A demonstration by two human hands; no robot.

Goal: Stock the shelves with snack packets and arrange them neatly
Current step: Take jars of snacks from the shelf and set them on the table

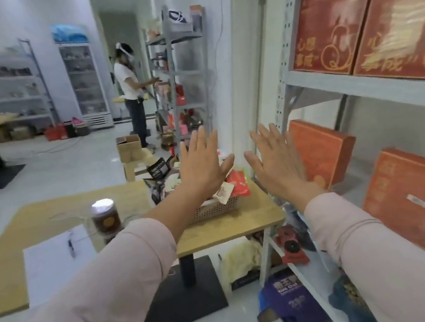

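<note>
Snack packets (238, 187) lie heaped in a white basket (213, 210) on the bench (242, 223), both hands empty.
Left hand (202, 167) and right hand (274, 164) are raised in the air with fingers straight and spread, touching nothing. The packets rise above the basket rim, and the basket sits near the bench's right corner. Tugging one out carelessly would likely drag others over the edge. A jar (104, 217) close to the left forearm could be knocked by a sweep. The shelving unit's upright (283, 101) stands close to the bench corner, leaving a narrow lane. Orange boxes (322, 151) fill much of the middle shelf, so the free room is probably the gap between them.
</note>
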